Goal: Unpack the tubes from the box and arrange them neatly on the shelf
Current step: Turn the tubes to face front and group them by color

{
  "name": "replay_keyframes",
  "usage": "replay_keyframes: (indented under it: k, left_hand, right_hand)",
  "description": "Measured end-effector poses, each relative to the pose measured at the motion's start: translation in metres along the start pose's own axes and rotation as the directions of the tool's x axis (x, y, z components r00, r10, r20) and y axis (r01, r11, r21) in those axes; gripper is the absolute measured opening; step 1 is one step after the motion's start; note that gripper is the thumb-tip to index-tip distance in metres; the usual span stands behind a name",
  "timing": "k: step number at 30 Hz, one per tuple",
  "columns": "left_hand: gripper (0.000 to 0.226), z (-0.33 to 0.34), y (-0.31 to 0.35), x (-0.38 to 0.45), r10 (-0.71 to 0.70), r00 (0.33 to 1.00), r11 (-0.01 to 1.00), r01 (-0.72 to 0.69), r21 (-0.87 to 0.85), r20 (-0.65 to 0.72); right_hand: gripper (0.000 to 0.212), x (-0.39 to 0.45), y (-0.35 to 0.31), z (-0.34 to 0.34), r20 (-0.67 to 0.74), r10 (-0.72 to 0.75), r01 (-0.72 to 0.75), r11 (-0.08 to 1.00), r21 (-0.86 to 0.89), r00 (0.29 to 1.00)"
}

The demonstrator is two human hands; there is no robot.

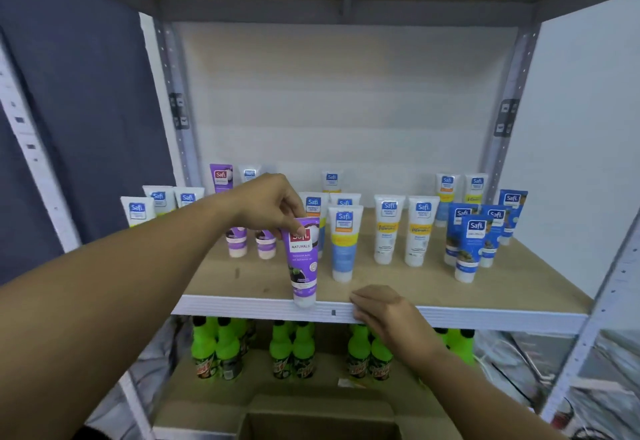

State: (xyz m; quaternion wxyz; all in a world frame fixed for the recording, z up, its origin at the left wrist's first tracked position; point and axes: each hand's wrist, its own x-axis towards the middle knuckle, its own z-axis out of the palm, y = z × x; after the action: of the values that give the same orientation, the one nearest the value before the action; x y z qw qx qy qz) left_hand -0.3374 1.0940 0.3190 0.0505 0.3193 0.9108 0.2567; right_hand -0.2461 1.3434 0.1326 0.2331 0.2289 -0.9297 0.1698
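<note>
Head view, looking forward and down at a metal rack: the left hand (pixel 268 205) reaches in from the lower left, and its grip pinches the flat crimped top of a purple tube (pixel 302 263) between fingers and thumb. That tube hangs cap down, nearly upright, its white cap at the front lip of the shelf (pixel 242 306); whether the cap touches the board cannot be told. The right hand (pixel 384 311) lies on the white front edge of the shelf just to the right of the purple tube, fingers held together and flat, holding nothing.

Behind, more tubes stand cap down on the wooden board: white ones with green bands (pixel 138 212) at the left, two purple ones (pixel 237 243) partly hidden by the left forearm, a blue and yellow tube (pixel 343 243) just right of the held one, white and yellow tubes (pixel 388 228) further right, and a cluster of dark blue tubes (pixel 469 249) near the right post.

Below, green bottles (pixel 292 349) stand in rows on the lower shelf. An open cardboard box (pixel 320 408) sits at the bottom centre, its inside dark.
</note>
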Motion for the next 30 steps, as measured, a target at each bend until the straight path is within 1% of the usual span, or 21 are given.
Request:
replay_keyframes:
  k: [2, 6, 10, 12, 16, 19, 21, 24, 30]
  left_hand:
    - [0.011, -0.008, -0.013, -0.009, -0.028, 0.999, 0.999, 0.028, 0.019, -0.021]
    - [0.009, -0.021, -0.034, -0.022, -0.052, 0.997, 0.998, 0.054, 0.036, -0.057]
    - [0.012, -0.031, -0.055, -0.026, -0.075, 0.994, 0.994, 0.08, 0.068, -0.075]
    - [0.013, -0.035, -0.064, -0.026, -0.089, 0.992, 0.992, 0.096, 0.08, -0.085]
    - [0.013, -0.043, -0.078, -0.025, -0.124, 0.987, 0.989, 0.132, 0.073, -0.104]
    - [0.011, -0.051, -0.087, -0.027, -0.152, 0.982, 0.982, 0.163, 0.099, -0.11]
    - [0.014, -0.054, -0.094, -0.027, -0.164, 0.978, 0.978, 0.178, 0.109, -0.128]
    - [0.021, -0.057, -0.104, -0.026, -0.17, 0.973, 0.975, 0.189, 0.12, -0.153]
    - [0.022, -0.058, -0.111, -0.027, -0.135, 0.973, 0.97, 0.169, 0.176, -0.188]
  right_hand:
    - [0.02, 0.011, -0.012, 0.01, -0.008, -0.047, 0.048, 0.998, 0.031, 0.999]
    - [0.023, 0.037, -0.036, 0.034, 0.014, -0.107, 0.106, 0.993, 0.044, 0.994]
    - [0.023, 0.066, -0.057, 0.047, 0.05, -0.115, 0.113, 0.992, 0.05, 0.992]
    - [0.028, 0.08, -0.063, 0.053, 0.095, -0.118, 0.114, 0.992, 0.047, 0.988]
    - [0.045, 0.098, -0.06, 0.057, 0.205, -0.134, 0.125, 0.99, 0.059, 0.969]
    - [0.055, 0.104, -0.056, 0.055, 0.286, -0.107, 0.104, 0.994, 0.025, 0.952]
    - [0.06, 0.109, -0.06, 0.057, 0.334, -0.095, 0.097, 0.995, 0.012, 0.938]
    - [0.065, 0.119, -0.072, 0.066, 0.375, -0.114, 0.115, 0.993, 0.021, 0.92]
    - [0.069, 0.136, -0.081, 0.08, 0.424, -0.166, 0.158, 0.986, 0.054, 0.891]
